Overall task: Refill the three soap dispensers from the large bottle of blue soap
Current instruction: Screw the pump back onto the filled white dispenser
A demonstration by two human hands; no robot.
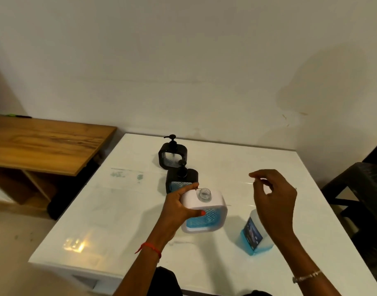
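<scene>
On table (127, 210) — white dispenser (204, 210), part-filled blue.

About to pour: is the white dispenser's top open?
Open: the white dispenser, held by the left hand, shows a bare clear neck with no pump.

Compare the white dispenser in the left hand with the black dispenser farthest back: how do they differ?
The white dispenser has a bare open neck with no pump; the far black dispenser has its pump on. The white one shows blue soap; the black one looks nearly empty. The left hand grips the white one; the black one stands untouched. Both are squarish.
</scene>
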